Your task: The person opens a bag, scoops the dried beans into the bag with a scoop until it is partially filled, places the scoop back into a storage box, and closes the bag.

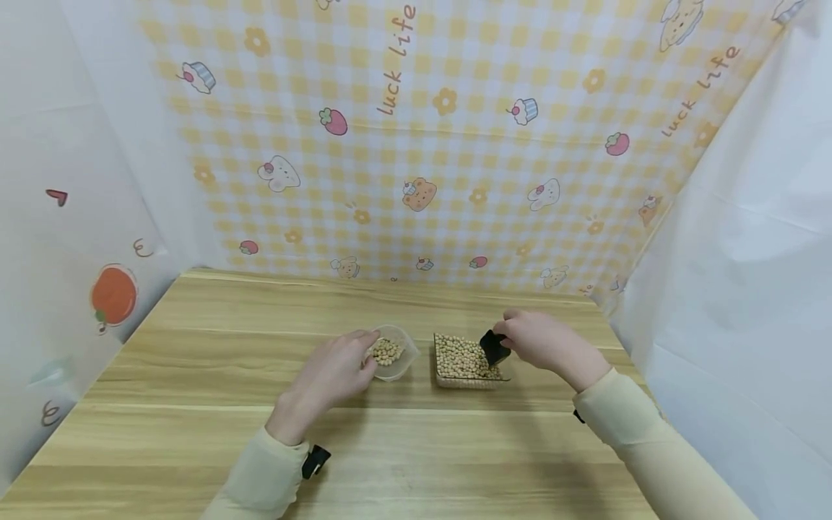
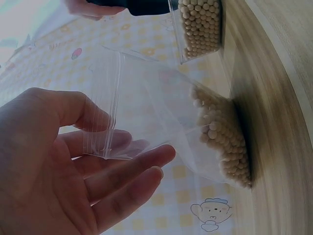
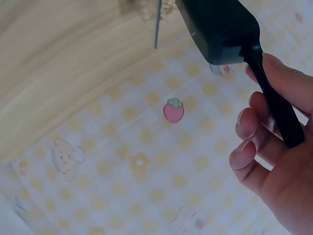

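A clear zip bag [image 1: 392, 354] with some soybeans in its bottom lies open on the wooden table [image 1: 195, 404]. My left hand [image 1: 362, 355] holds the bag's mouth; in the left wrist view the bag's edge [image 2: 110, 142] sits between thumb and fingers, with the beans [image 2: 222, 142] heaped low. To the right stands a clear tray [image 1: 463, 359] full of soybeans. My right hand [image 1: 513, 338] grips the handle of a black scoop [image 1: 494, 347], whose blade dips into the tray's right side. In the right wrist view the scoop [image 3: 220, 27] points towards the table.
A yellow checked cloth [image 1: 429, 144] hangs behind the table, and white sheets close off the left and right sides. Bag and tray stand side by side near the table's middle, a small gap between them. Bare wood lies in front and to the left.
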### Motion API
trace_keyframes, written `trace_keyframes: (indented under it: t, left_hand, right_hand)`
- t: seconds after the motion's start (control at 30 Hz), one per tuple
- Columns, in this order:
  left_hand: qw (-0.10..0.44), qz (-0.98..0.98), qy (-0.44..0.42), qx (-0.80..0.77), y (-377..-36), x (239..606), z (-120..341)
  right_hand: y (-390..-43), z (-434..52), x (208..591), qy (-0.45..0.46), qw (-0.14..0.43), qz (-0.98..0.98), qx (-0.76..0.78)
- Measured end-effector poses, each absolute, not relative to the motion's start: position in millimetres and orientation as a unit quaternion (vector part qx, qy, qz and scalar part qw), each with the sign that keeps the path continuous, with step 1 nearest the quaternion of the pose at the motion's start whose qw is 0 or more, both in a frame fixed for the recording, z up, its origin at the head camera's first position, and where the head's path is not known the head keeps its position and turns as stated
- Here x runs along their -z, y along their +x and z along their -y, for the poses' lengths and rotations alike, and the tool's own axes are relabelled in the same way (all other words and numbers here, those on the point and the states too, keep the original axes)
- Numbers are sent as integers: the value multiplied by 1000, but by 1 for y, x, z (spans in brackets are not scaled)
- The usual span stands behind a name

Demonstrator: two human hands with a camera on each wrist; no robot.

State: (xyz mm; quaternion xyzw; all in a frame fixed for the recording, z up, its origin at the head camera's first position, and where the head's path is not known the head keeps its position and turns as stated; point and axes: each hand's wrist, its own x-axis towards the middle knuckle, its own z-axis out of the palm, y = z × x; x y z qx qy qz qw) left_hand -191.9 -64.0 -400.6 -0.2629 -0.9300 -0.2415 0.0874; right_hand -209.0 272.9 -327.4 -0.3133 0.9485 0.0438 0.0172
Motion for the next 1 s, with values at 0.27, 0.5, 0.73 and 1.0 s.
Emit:
trace_keyframes:
  t: [0.27,0.5,0.73,1.0]
  left_hand:
    - [84,931,-261,240,-191,399,63]
    - [85,932,-263,233,-192,399,62]
    - [86,931,-261,240,-191,399,64]
    - [82,932,-259,240,-191,398,64]
  right_hand:
    - [-221,-279,333,-305,72,-949,-22]
    - [-230,-311,354,-284,76,-949,112]
    - [-230,-329,379,-240,62,-944,218]
    - [-224,-337,415,-177,96,-909,364]
